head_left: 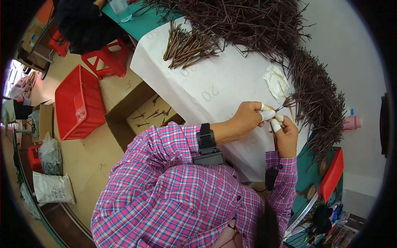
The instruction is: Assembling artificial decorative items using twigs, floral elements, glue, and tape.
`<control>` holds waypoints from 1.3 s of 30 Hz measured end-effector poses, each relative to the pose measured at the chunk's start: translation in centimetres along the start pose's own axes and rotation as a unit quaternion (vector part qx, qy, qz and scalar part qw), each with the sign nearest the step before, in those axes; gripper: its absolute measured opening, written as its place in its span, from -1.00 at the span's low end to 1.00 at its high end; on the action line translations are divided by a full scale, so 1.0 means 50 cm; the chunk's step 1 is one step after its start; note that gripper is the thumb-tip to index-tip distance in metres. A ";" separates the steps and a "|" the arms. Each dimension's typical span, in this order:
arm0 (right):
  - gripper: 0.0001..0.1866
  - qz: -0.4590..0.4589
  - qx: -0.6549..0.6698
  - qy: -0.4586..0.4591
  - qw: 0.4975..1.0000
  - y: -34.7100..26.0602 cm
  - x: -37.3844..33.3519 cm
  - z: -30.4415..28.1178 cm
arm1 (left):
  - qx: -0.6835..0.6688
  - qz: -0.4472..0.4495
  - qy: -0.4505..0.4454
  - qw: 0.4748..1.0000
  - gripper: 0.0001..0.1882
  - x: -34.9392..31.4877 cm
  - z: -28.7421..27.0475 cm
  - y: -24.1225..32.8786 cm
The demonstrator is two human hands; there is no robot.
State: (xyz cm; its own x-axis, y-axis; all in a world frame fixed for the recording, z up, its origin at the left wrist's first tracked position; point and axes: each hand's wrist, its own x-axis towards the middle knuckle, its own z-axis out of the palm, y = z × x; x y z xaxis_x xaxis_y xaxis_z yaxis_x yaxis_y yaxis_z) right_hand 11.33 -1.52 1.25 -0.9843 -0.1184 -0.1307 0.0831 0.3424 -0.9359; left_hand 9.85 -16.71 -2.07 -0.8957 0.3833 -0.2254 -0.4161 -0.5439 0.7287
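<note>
- Two hands meet at the right of the centre of the frame, and one brown twig [288, 101] is at their fingertips; its branched head points to the upper right, near the long heap of twigs [320, 95].
- The white paper [178, 93], spread over the green tabletop [145, 13], carries pale grey printed numbers.
- A clear bottle [120, 9] at the upper left has a label, too small for reading; the white bag [51, 188] at the lower left bears dark print, also not legible.
- The left hand [247, 116] has thumb and finger closed together on the twig; white wrappings cover several fingertips.
- The right hand [288, 138] is curled, its wrapped fingertips brought close together and just beside the left ones; I cannot tell if they also grip the twig.
- A crumpled white tissue [276, 82] lies just above the hands in the frame.
- A smaller bunch of twigs [188, 47] lies on the paper, upper middle, well apart from both hands.
</note>
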 end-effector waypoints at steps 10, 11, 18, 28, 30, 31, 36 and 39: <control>-0.87 -0.056 0.008 0.019 0.998 0.008 0.005 0.002 | -0.021 -0.026 0.008 0.999 -0.87 0.001 0.003 0.006; -0.87 -0.048 0.010 0.018 0.999 0.008 0.004 0.002 | -0.026 -0.030 0.016 0.999 -0.87 0.000 0.004 0.008; -0.87 -0.009 0.028 0.051 0.998 0.012 -0.017 -0.019 | -0.010 -0.043 0.024 0.999 -0.87 0.004 0.011 0.017; -0.86 -0.030 0.157 0.065 0.985 0.019 -0.021 -0.028 | 0.020 -0.069 0.016 0.997 -0.84 0.007 0.021 0.019; -0.86 -0.027 0.155 0.070 0.985 0.022 -0.020 -0.026 | 0.035 -0.058 0.005 0.998 -0.86 0.009 0.018 0.014; -0.86 -0.033 0.161 0.074 0.984 0.025 -0.018 -0.025 | 0.044 -0.051 0.000 0.998 -0.87 0.009 0.017 0.012; -0.87 -0.050 0.176 0.079 0.980 0.038 -0.014 -0.014 | 0.002 -0.078 0.012 0.997 -0.88 0.003 0.024 0.020; -0.87 -0.052 0.177 0.080 0.980 0.043 -0.015 -0.010 | -0.003 -0.063 0.014 0.998 -0.88 0.001 0.027 0.018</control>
State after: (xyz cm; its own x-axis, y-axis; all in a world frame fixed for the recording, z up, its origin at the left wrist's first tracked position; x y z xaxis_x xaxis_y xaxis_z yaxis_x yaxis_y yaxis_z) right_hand 12.15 -0.23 -0.50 -0.9997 0.0223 -0.0023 0.0020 -0.0115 -0.9999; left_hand 9.67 -16.16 -0.54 -0.8402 0.4284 -0.3326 -0.5265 -0.4969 0.6899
